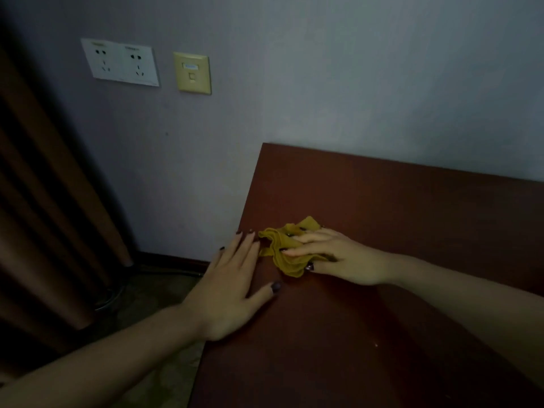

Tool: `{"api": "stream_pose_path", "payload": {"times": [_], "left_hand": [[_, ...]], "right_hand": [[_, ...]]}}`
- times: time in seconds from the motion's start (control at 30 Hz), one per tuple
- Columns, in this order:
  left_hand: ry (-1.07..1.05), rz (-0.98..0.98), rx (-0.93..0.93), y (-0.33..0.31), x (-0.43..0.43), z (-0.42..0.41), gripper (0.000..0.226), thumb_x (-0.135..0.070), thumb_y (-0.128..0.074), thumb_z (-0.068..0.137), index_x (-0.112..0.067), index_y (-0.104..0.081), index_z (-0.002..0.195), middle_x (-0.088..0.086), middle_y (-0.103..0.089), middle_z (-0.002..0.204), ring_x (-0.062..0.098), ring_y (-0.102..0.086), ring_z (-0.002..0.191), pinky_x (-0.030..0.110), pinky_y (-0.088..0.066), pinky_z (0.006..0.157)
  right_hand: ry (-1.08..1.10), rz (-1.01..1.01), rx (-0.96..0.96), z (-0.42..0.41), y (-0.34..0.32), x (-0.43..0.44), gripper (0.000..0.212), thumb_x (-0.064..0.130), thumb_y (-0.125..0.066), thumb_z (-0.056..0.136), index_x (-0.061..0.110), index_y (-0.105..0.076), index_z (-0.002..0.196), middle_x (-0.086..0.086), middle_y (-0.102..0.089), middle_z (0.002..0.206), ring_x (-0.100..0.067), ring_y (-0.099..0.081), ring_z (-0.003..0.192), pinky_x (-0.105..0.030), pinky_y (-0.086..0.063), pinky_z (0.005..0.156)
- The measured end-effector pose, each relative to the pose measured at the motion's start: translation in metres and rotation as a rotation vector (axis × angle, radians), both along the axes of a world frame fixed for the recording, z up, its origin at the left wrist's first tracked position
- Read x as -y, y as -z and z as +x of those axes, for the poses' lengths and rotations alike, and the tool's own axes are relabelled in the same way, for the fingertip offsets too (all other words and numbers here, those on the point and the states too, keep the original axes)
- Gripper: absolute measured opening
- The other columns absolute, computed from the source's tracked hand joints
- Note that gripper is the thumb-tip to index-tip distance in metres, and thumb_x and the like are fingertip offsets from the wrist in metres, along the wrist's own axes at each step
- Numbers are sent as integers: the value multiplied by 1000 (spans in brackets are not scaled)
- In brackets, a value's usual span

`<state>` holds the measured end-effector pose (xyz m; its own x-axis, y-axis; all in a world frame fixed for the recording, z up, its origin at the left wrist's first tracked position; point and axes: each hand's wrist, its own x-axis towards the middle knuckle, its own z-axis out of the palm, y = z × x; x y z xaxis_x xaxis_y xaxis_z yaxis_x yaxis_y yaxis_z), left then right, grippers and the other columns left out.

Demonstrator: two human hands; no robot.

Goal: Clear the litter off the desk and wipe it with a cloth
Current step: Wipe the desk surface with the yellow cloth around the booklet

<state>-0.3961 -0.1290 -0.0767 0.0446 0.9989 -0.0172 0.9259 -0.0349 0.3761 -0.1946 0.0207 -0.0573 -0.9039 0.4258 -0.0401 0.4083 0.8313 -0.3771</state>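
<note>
A: Light is dim. Dark reddish-brown surface (pixel 397 260) fills the lower right of the frame, its far edge against a pale wall (pixel 323 69).

B: Where's the cloth?

A: Yellow cloth (pixel 284 248), bunched and crumpled, on the surface near its left edge, a little right of frame centre.

B: Right hand?

A: Right hand (pixel 338 259) comes in from the right edge of the frame. It lies on top of the cloth, fingers (pixel 306 238) spread over the folds and thumb at the cloth's near side. Grip: pressing down on the cloth and gathering it loosely, not a tight fist. Dark nail polish visible.

B: Left hand?

A: Left hand (pixel 232 287) comes in from the lower left. Flat, palm down, fingers extended, lying across the left edge of the surface. Grip released, nothing in it. Fingertips sit just beside the cloth's left end; I cannot tell whether they touch it.

B: Anything else on the surface?

A: One small pale speck (pixel 376 345), lower right of centre. Too small to identify.

B: Surroundings?

A: Upper left of the frame: a white double socket plate (pixel 120 62) on the wall, and beside it to the right a yellowish plate (pixel 192 73). Brown curtain (pixel 38 201) hangs down the left edge. Dark skirting (pixel 173 260) runs along the wall's base, floor (pixel 153 293) below it.
</note>
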Motion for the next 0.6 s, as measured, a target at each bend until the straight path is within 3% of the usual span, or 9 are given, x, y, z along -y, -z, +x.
{"api": "stream_pose_path", "payload": {"times": [0.07,0.2,0.43,0.6], "left_hand": [[-31,16,36,0,4,4,95,-79,-5,72,-26,16,148,-20,30,144,-5,30,133,21,14,109],[-93,17,143,-1,0,6,91,-76,-13,73,-30,15,147,-24,29,144,-9,32,130,19,12,110],[-62,20,205,0,-5,3,86,-73,-14,76,-33,11,148,-28,23,148,-16,31,128,16,9,109],[-70,23,257,-2,-4,4,70,-59,-24,92,-30,6,149,-26,18,150,-14,26,131,15,7,108]], "right_hand": [[13,50,26,0,0,-11,44,23,-44,97,24,-40,142,-1,-35,150,-17,-26,139,-25,-13,113],[147,144,155,-17,2,-48,45,53,-27,97,55,-16,141,16,-16,155,-4,-4,142,-32,9,112],[433,158,236,-63,2,-107,48,46,-15,99,45,-5,146,12,2,158,-13,7,145,-45,13,112],[347,139,272,-58,2,-77,47,47,-13,99,53,1,143,9,11,158,-18,16,144,-45,17,111]]}}
